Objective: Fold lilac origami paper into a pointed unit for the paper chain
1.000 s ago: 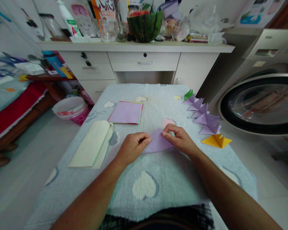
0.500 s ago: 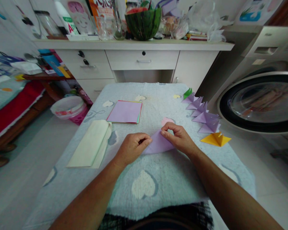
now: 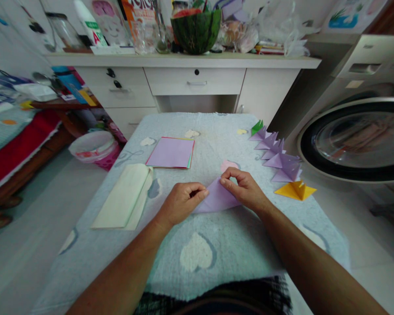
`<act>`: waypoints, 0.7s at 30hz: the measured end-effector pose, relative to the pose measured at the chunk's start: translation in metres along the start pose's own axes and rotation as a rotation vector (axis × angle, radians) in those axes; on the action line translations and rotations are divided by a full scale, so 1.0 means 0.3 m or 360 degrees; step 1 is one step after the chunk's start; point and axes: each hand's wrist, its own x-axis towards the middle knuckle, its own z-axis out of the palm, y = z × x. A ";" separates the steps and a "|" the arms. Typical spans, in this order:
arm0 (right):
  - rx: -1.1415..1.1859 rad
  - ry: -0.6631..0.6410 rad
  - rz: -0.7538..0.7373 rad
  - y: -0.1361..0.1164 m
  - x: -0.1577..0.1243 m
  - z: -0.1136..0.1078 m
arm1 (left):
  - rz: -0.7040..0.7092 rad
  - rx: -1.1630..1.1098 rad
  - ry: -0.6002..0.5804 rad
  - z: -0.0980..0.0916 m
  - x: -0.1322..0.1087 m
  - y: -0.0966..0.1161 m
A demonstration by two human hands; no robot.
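Note:
A folded sheet of purple origami paper (image 3: 219,197) is held between my two hands, just above or on the cloth-covered table. My left hand (image 3: 184,199) pinches its left edge between thumb and forefinger. At the upper corner, the thumb and forefinger of my right hand (image 3: 243,186) are closed on the paper. Part of the sheet is hidden behind my fingers. Beyond my hands lies a stack of square coloured paper (image 3: 171,152), a purple sheet on top. Along the right edge runs a row of folded purple paper pieces (image 3: 277,156), with a green one (image 3: 256,127) at the far end and a yellow one (image 3: 296,190) nearest.
A pale folded paper or cloth (image 3: 121,199) lies at the left of the table (image 3: 170,271). Behind stands a white cabinet (image 3: 197,82) bearing a cut watermelon (image 3: 196,33), jars and bags. A washing machine (image 3: 357,135) is at the right, a pink bin (image 3: 98,151) at the left.
The purple sheet's lower edge has dipped very slightly toward me. Both hands keep their pinch on it in nearly the same place.

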 end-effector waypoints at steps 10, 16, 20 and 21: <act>0.0009 -0.0005 0.0020 -0.006 -0.001 0.001 | -0.0007 0.0012 -0.0005 -0.002 0.003 0.005; -0.0002 -0.0013 0.0005 -0.002 0.000 0.001 | 0.0002 0.0029 -0.0006 -0.002 0.003 0.002; -0.0008 -0.0016 0.0004 -0.001 0.000 -0.002 | 0.0004 0.0023 -0.0015 -0.002 -0.002 0.007; -0.0007 -0.0016 0.0005 -0.001 0.000 -0.002 | 0.0008 0.0025 -0.0017 -0.002 -0.003 0.008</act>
